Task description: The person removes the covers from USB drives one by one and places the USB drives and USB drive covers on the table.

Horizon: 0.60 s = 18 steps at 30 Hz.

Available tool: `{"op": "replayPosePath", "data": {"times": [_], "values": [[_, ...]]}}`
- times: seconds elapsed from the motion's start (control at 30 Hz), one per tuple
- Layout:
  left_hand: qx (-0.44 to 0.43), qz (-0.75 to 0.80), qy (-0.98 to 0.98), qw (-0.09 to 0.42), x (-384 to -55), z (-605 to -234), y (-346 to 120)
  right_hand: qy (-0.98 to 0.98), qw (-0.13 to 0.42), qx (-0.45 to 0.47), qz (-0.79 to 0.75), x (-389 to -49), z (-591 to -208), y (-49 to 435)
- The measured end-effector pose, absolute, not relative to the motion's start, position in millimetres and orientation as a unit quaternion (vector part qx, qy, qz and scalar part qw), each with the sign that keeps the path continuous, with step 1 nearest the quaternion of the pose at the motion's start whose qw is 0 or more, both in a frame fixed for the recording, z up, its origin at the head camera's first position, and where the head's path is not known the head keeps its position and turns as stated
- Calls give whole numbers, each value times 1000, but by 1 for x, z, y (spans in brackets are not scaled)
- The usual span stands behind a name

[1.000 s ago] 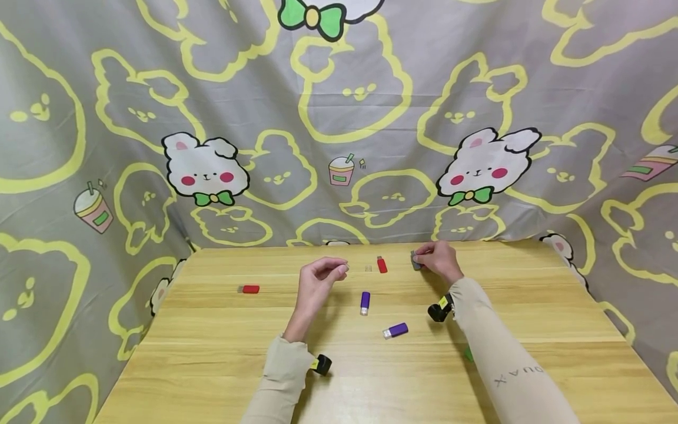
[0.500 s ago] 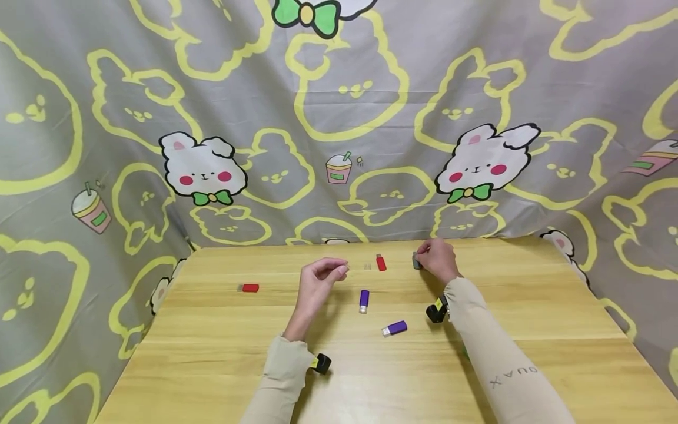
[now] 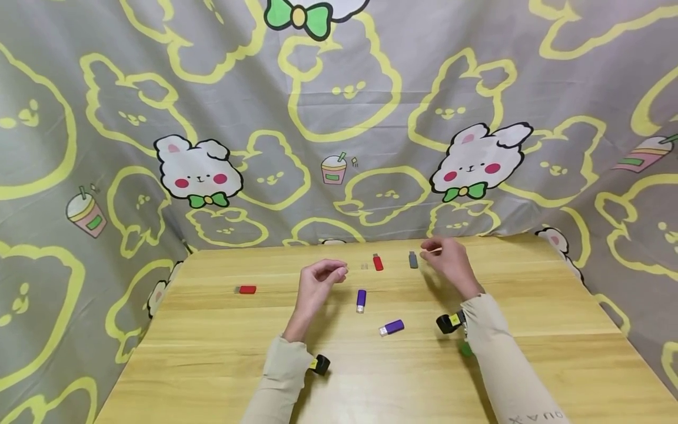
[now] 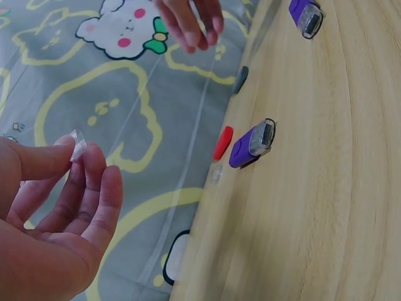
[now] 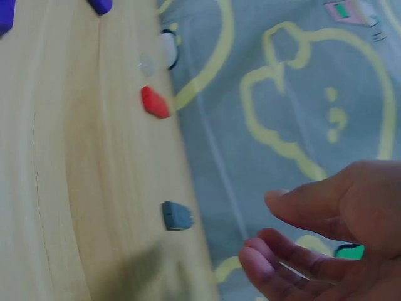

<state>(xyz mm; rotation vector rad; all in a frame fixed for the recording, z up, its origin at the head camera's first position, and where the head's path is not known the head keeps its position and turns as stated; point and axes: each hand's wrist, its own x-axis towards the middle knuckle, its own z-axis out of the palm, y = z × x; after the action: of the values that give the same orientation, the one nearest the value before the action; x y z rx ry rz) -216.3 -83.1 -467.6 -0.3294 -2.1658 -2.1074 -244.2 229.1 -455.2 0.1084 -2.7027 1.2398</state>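
Observation:
My left hand hovers over the middle of the table, pinching a small clear plastic cap between thumb and forefinger. To the right, my right hand holds nothing, its thumb and fingers apart. A grey USB stick lies just left of its fingertips near the table's back edge. Between the hands rest a red USB stick and another small clear piece. Two purple USB sticks lie nearer, one upright in view with a clear cap over its plug, the other slanted.
Off to the left lies a second red USB stick. A green object is partly hidden by the right sleeve. Behind the wooden table hangs a grey patterned curtain. Each wrist carries a small black camera.
The right hand has let go of the grey USB stick and drawn back to the right, uncovering it. More of the green object shows. The left hand stays in place with its cap.

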Motion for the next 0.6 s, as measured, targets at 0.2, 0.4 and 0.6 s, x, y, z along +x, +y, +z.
{"op": "replayPosePath", "data": {"times": [0.2,0.4,0.6], "values": [[-110,-702,-703,37,-216,-470,-84,-903,96,53,416,-219,-447,229],[-114,-704,-701,12,-214,-469,-82,-903,91,48,417,-203,-447,231],[-127,-692,-711,4,-213,-469,-76,-903,82,32,420,-198,-447,236]]}}
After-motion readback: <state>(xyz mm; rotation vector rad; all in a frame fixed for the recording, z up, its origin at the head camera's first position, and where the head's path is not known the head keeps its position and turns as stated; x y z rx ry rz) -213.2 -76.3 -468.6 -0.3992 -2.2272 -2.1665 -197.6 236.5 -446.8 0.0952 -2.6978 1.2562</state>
